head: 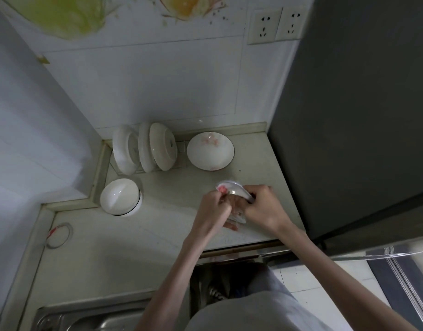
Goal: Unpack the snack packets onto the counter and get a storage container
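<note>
Head: hands (239, 206) round blurred packet (232, 193).

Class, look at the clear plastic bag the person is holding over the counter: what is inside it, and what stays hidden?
Both hands, left and right, grip the clear bag. A pink-and-white packet shows at its top. The hands cover the rest of its contents, so no count is possible.
</note>
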`<action>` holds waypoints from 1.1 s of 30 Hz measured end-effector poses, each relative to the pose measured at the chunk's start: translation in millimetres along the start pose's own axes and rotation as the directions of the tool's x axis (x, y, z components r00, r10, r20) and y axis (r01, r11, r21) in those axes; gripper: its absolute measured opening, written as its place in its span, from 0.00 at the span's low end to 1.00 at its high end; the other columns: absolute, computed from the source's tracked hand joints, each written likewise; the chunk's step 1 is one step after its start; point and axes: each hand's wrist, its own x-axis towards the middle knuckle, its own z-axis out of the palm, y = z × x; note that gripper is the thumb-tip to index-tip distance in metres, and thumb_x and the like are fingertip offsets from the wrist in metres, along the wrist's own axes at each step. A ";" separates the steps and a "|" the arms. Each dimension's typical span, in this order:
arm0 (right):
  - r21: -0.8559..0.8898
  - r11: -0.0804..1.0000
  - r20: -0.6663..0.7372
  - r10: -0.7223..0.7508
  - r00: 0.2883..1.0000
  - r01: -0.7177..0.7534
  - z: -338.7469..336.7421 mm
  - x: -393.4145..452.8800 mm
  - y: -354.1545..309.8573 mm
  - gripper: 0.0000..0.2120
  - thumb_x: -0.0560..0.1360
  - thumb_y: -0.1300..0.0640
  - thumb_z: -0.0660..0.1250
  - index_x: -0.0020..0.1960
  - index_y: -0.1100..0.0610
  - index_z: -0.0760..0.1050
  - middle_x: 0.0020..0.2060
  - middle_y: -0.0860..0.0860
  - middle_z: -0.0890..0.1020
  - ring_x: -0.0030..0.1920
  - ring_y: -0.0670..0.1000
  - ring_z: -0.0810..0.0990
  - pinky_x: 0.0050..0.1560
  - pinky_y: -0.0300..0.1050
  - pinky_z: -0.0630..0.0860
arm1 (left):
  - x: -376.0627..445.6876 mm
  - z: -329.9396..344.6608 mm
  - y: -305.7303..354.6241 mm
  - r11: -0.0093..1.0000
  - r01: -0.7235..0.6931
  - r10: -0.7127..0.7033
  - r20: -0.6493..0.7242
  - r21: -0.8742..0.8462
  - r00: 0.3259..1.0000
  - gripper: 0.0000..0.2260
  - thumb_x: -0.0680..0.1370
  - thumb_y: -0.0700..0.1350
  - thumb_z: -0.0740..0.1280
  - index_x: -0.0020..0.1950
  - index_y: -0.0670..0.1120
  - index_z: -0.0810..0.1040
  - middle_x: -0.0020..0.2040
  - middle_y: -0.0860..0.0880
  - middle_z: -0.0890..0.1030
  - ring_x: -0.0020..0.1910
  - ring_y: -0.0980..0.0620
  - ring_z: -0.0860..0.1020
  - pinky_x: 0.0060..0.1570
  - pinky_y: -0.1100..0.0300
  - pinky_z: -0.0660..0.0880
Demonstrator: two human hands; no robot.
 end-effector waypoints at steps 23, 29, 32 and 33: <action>-0.359 0.933 -0.061 -0.005 0.998 -0.018 -1.4 20.0 4.4 0.23 0.69 0.57 0.67 0.20 0.53 0.59 0.16 0.48 0.60 0.19 0.47 0.62 0.22 0.37 0.61 | 4.6 -11.6 -12.2 0.788 -0.255 0.394 -0.140 0.561 0.908 0.19 0.73 0.43 0.63 0.25 0.47 0.60 0.20 0.54 0.62 0.18 0.57 0.60 0.18 0.66 0.58; -0.181 0.981 -0.060 0.056 0.997 -0.066 -2.3 23.2 0.0 0.23 0.69 0.59 0.67 0.19 0.52 0.61 0.13 0.44 0.66 0.17 0.43 0.64 0.19 0.31 0.61 | 12.6 -16.9 -17.5 0.860 -0.199 0.316 -0.183 0.471 0.931 0.11 0.73 0.45 0.64 0.31 0.46 0.69 0.25 0.53 0.69 0.24 0.57 0.64 0.26 0.64 0.60; -0.121 0.991 0.033 0.061 0.998 -0.057 -0.3 22.2 -5.0 0.24 0.70 0.60 0.67 0.17 0.53 0.66 0.14 0.43 0.67 0.17 0.42 0.64 0.19 0.30 0.59 | 11.6 -11.2 -13.0 0.940 -0.272 0.289 -0.058 0.205 0.956 0.06 0.71 0.47 0.64 0.47 0.53 0.76 0.38 0.56 0.76 0.37 0.59 0.74 0.35 0.65 0.69; -0.108 0.993 0.058 0.061 0.996 -0.054 -0.5 22.0 -5.7 0.23 0.71 0.60 0.67 0.17 0.51 0.69 0.14 0.43 0.67 0.17 0.42 0.65 0.19 0.29 0.59 | 11.7 -8.9 -12.8 0.953 -0.298 0.301 -0.044 0.053 0.953 0.11 0.71 0.45 0.66 0.52 0.55 0.75 0.44 0.58 0.78 0.43 0.60 0.77 0.39 0.69 0.71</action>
